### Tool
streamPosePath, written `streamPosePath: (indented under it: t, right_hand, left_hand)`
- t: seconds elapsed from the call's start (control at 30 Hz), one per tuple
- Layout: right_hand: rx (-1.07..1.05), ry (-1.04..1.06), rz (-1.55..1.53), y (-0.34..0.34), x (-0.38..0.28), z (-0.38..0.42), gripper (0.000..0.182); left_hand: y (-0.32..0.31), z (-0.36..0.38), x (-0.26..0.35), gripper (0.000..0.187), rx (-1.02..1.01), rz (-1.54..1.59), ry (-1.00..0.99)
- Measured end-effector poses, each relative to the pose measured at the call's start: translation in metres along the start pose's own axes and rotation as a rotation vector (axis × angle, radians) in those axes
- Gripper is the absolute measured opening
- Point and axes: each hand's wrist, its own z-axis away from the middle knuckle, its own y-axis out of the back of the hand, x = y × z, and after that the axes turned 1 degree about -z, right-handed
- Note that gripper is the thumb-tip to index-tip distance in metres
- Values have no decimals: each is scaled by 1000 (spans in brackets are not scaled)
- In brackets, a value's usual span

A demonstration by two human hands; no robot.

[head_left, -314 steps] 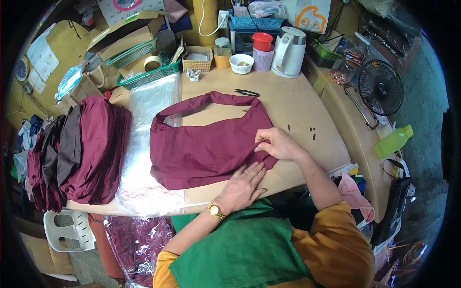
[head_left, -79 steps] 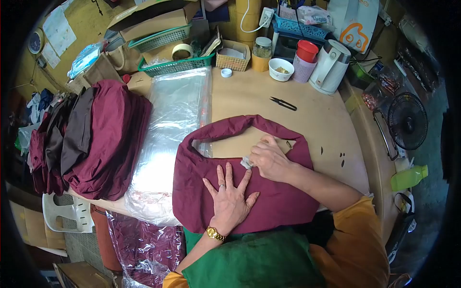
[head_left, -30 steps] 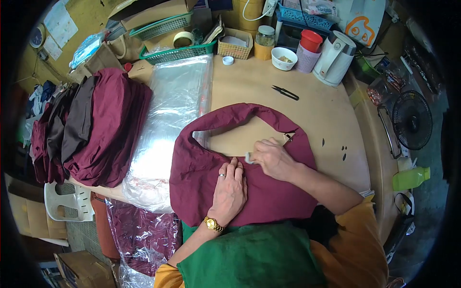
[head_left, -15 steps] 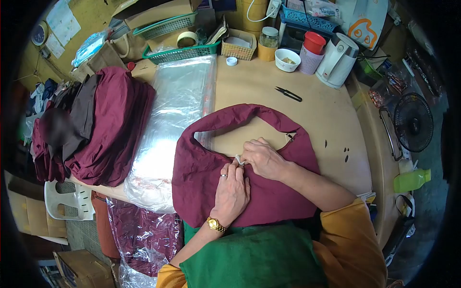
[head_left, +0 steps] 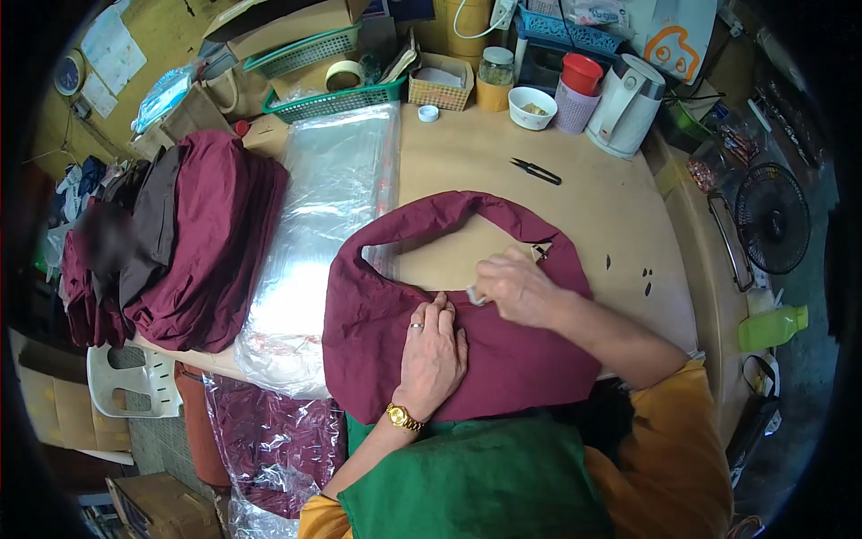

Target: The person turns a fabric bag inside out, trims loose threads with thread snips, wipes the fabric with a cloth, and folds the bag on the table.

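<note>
Head view: looking down at a table [head_left: 584,193] w/ a dark red bag [head_left: 503,359].
Bag: lying flat near the table's front edge, strap looping away from the person.
Left hand [head_left: 433,350]: pressing flat on the bag, fingers together, gripping nothing.
Right hand [head_left: 519,289]: pinching a small pale piece [head_left: 474,295] at the bag's top edge.
Beside: clear plastic sheets [head_left: 319,234] lying just left of the bag; red cloth pile [head_left: 197,234] sitting farther left.
Behind: scissors [head_left: 535,171] lying well apart from the bag.

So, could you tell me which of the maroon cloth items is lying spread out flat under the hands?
The maroon cloth shoulder bag at the table's near edge; the other maroon cloths sit folded in a stack further left.
</note>
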Motion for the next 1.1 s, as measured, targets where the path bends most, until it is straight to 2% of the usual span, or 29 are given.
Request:
streamPosePath:
  t: [0.03,0.13,0.2,0.27,0.53,0.63,0.83,1.1]
  right_hand:
    - [-88,6,84,13,8,2,13]
    - [-108,45,189,33,7,-11,13]
    - [-48,23,122,3,-6,-22,9]
    - [133,-16,10,-30,-14,-26,8]
    - [74,22,45,-18,-7,-18,7]
    - [176,-9,38,-27,-16,-18,8]
    - [50,-44,53,-9,-20,3,11]
    - [57,-41,82,2,-13,15,9]
  left_hand:
    - [0,-1,0,42,13,1,-12]
    - [1,-2,0,42,14,-9,-24]
    - [0,-1,1,43,-3,-9,-12]
    - [0,0,1,43,-23,-13,1]
    - [-1,-3,1,42,-9,-34,-6]
    - [0,-2,1,42,-30,-47,17]
    - [-1,-3,3,43,-37,30,-54]
    - [0,-4,4,43,-37,6,-34]
